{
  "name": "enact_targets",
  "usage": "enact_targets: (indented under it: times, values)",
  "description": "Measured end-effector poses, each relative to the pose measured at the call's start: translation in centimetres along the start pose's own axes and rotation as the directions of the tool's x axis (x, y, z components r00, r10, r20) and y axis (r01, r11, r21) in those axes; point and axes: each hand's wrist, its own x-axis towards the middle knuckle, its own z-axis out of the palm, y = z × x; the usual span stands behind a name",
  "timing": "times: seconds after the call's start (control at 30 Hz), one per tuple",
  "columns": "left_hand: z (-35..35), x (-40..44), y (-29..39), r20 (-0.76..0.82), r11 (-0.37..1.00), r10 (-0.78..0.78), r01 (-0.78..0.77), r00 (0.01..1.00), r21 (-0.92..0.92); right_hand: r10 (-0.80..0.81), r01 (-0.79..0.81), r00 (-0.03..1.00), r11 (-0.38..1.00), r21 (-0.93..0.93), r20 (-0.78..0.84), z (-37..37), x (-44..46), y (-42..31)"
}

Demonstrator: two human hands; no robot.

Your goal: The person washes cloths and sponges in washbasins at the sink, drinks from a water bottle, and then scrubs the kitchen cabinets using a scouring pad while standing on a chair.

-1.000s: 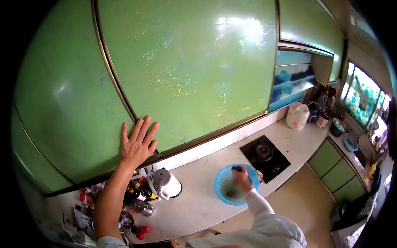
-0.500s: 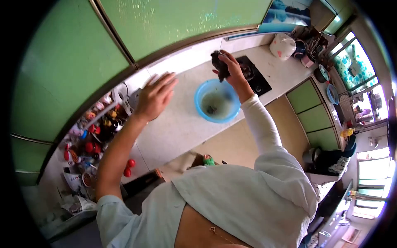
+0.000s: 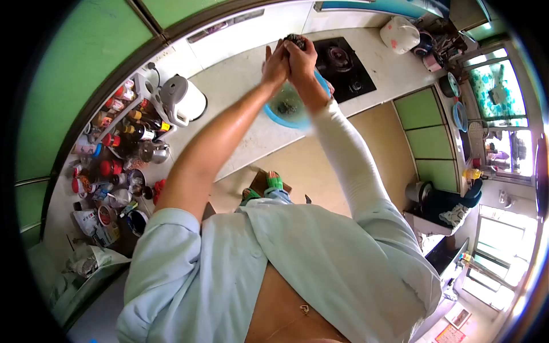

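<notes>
Both hands are together above the far part of a light-blue basin [image 3: 280,119]. My right hand [image 3: 302,62] is closed around a dark, wet-looking clump [image 3: 295,40], whose exact kind I cannot make out. Against it from the left presses my left hand [image 3: 276,68], fingers bent around the same clump, part of which is hidden by the hands. Cloudy water [image 3: 290,98] fills the bottom of the basin, with more dark bits [image 3: 284,107] lying in it. My right forearm covers part of the basin's right side.
A black cooktop [image 3: 349,68] lies right of the basin. On the left stand a white electric kettle [image 3: 182,102] and a rack of bottles and jars [image 3: 140,123]. A white rice cooker [image 3: 399,34] sits at the back right. The counter's front edge runs below the basin.
My left hand has moved right and up from beside the basin to meet my right hand at the clump. The view has shifted, showing the kettle more fully.
</notes>
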Motion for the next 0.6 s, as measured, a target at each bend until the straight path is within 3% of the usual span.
enact_targets:
  times: [0.03,0.1,0.17,0.5,0.6]
  values:
    - [0.0,0.9,-1.9,0.07,0.977,0.042,-0.056,0.997,0.208,-0.067,0.066,0.998,0.995,-0.068,-0.014,-0.7,1.3,1.0]
    - [-2.6,-0.6,1.0,0.166,0.866,-0.034,-0.053,0.986,0.497,0.073,-0.071,0.997,0.988,-0.14,0.012,-1.7,2.3,0.7]
    - [-3.8,-1.3,0.0,0.216,0.86,0.009,-0.118,0.976,0.496,0.108,-0.108,0.994,0.987,-0.12,-0.01,-2.0,3.1,1.4]
    - [-9.6,-10.3,-4.3,0.117,0.896,-0.144,0.08,0.983,0.436,0.235,-0.22,0.97,0.956,-0.195,0.056,-3.8,5.6,3.5]
    - [-10.4,-13.0,-5.3,0.123,0.905,-0.188,0.123,0.975,0.407,0.167,-0.147,0.983,0.967,-0.208,0.079,-4.4,5.7,4.2]
